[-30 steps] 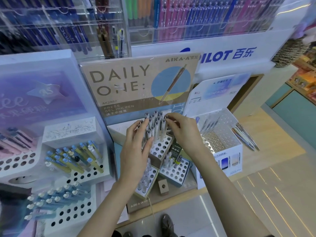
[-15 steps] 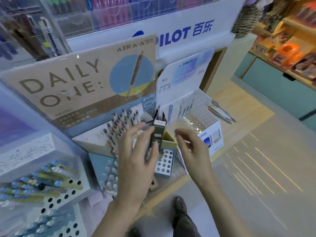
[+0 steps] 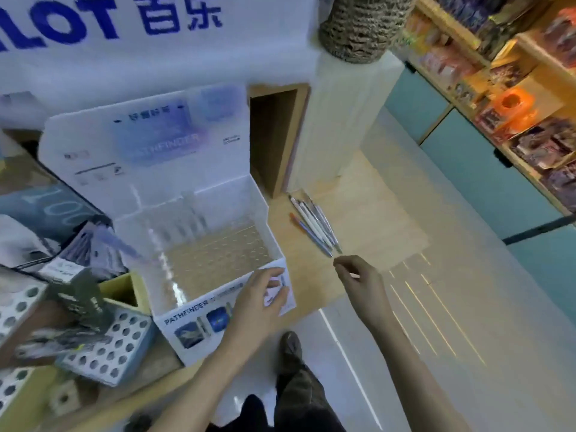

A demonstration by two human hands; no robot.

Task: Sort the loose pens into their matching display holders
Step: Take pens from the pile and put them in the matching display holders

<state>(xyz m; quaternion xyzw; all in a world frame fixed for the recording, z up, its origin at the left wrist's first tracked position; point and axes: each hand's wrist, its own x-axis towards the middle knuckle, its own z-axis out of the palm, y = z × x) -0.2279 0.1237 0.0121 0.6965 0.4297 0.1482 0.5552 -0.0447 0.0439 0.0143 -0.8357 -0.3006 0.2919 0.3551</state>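
Observation:
Several loose pens (image 3: 314,224) lie in a bunch on the wooden counter (image 3: 367,213), right of the white Pathfinder display holder (image 3: 193,319). A few pens stand at the back of that holder's perforated top. My right hand (image 3: 358,280) hovers just below the tips of the loose pens, fingers loosely curled, thumb and forefinger close together with nothing between them. With straight fingers, my left hand (image 3: 261,299) rests on the holder's front right corner.
A blue perforated holder (image 3: 112,347) and a dark green pen box (image 3: 78,297) sit left of the white one. A woven basket (image 3: 361,26) stands on the white pillar behind. Shelves of goods (image 3: 514,88) line the right side across the aisle.
The view swung right, away from the Daily One display. My left hand let go of the dark green box and moved to the white holder. My right hand reached toward the loose pens.

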